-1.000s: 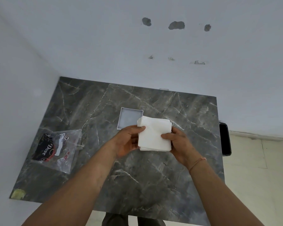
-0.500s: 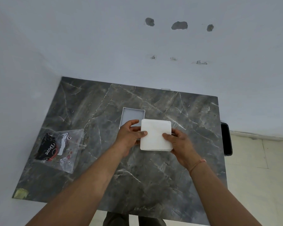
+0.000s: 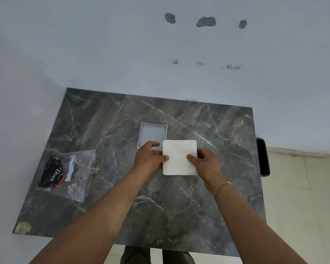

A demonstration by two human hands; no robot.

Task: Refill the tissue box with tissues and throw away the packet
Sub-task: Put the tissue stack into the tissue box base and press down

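A square stack of white tissues [image 3: 179, 157] is held flat above the dark marble table [image 3: 179, 216]. My left hand [image 3: 151, 159] grips its left edge and my right hand [image 3: 206, 162] grips its right edge, thumbs on top. Just behind my left hand sits the open white tissue box [image 3: 152, 133], shallow and with nothing inside; its near edge is partly hidden by my fingers and the stack. The clear plastic packet [image 3: 65, 172] with black and red print lies flat at the table's left side.
White walls close in on the table's far and left sides. A black bin [image 3: 263, 157] stands on the floor off the table's right edge. A small yellowish scrap [image 3: 23, 227] sits at the near-left corner.
The tissue stack has been squared up and levelled between both hands. It now sits slightly nearer the box's right front corner.
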